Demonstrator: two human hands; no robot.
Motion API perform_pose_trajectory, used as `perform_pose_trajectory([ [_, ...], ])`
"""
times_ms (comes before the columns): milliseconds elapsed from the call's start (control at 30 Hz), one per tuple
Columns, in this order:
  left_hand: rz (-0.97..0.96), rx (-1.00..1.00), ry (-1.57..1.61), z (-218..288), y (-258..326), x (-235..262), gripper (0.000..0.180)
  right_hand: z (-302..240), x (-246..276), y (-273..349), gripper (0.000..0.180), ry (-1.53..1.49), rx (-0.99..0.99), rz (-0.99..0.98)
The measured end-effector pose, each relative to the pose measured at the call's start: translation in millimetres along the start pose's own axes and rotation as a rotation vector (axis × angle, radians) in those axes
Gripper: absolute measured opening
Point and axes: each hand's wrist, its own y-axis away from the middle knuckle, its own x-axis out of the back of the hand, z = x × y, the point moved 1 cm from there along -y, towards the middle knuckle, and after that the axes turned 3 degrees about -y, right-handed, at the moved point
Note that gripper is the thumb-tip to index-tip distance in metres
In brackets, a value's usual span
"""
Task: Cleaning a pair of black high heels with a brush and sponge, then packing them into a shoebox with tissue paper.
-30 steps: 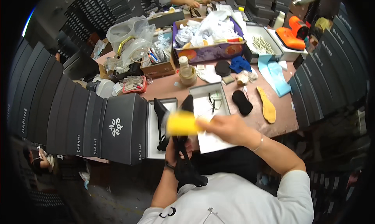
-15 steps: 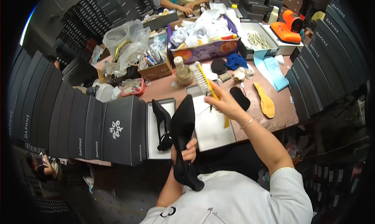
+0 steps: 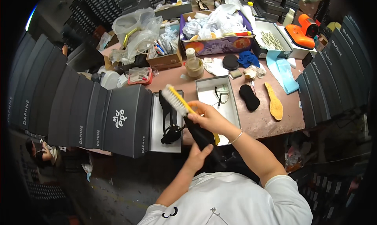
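My left hand (image 3: 197,157) is closed around a black high-heeled shoe (image 3: 199,135), tilted low in front of my chest; its lower end is dark and blurred. Above it my right hand (image 3: 210,117) grips a yellow-handled brush (image 3: 177,101) with white bristles. The brush crosses over the shoe and hides part of it; whether the bristles touch it I cannot tell. Another black shoe (image 3: 171,134), with a strap, lies in the grey-edged shoe box (image 3: 156,143) to the left. Beside that, an open white tray or lid (image 3: 202,92) holds a thin black strap and a chain.
Dark shoe boxes (image 3: 125,119) stand in stacks on the left and right. A cork insole (image 3: 276,103), a black pad (image 3: 249,98) and a liquid bottle (image 3: 193,66) lie or stand on the table. Behind are a purple carton (image 3: 220,46) of crumpled paper and a person's hands.
My left hand has turned the shoe and drawn it lower to the right. My right hand has brought the brush down and left over it. The view has shifted slightly.
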Motion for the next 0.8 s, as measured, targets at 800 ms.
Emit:
perform_pose_trajectory([
  [800, -0.194, 0.378, 0.156, 66.2, -29.7, 13.3, 0.029, -20.8, 89.0, 51.5, 0.051, 0.703, 0.524, 0.455],
])
